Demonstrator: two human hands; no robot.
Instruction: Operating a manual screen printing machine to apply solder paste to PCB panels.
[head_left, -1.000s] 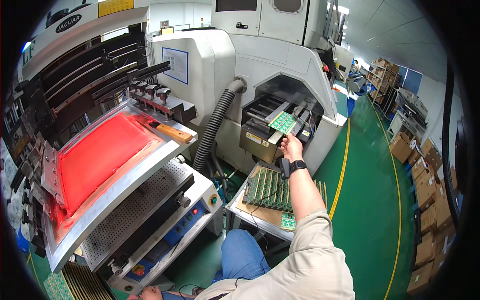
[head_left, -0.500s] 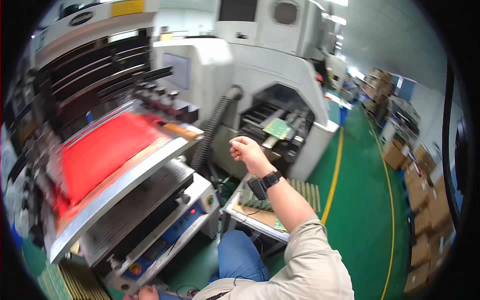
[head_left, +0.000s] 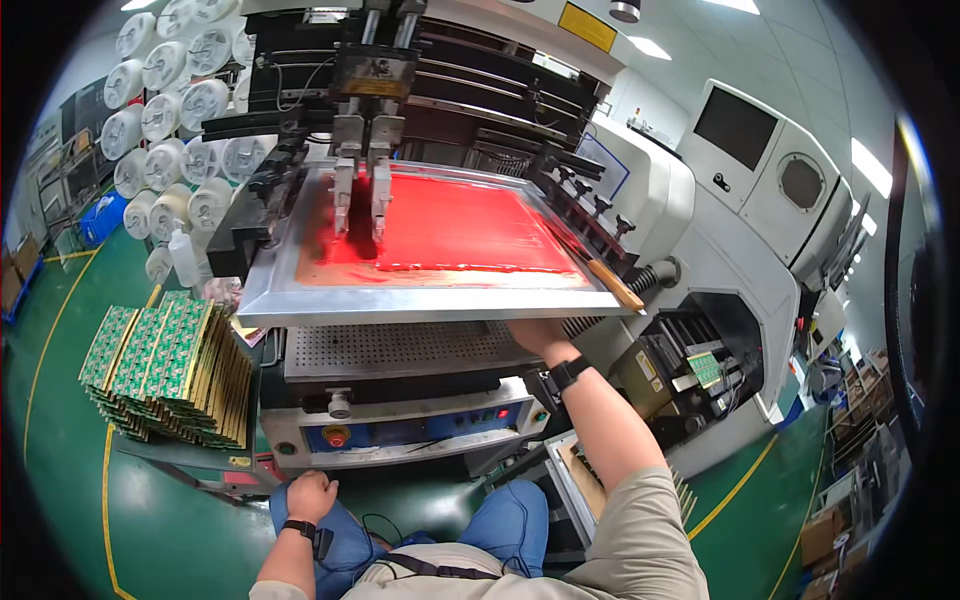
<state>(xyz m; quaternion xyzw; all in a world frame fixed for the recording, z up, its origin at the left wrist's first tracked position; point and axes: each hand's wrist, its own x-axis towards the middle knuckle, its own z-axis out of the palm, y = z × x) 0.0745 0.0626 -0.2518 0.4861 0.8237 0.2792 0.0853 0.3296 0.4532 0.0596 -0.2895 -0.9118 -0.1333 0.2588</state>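
My right hand reaches beneath the front right part of a silver-framed printing screen, above the perforated metal plate. Its fingers are hidden by the frame, so I cannot see what they hold or touch. Red paste covers much of the screen. My left hand rests on my left thigh, curled closed with nothing visible in it. A spatula with a wooden handle lies on the screen's right edge. Over the left part of the screen hangs the squeegee head, its blades down at the paste.
Stacked green circuit board panels stand on a cart at left. Behind them are white reels and a bottle. At right, one green board sits at a white machine's opening. A small table stands near my right knee.
My view has turned left toward the printing screen. My right hand, raised near the small table and white machine before, is now under the screen frame. My left hand stays low.
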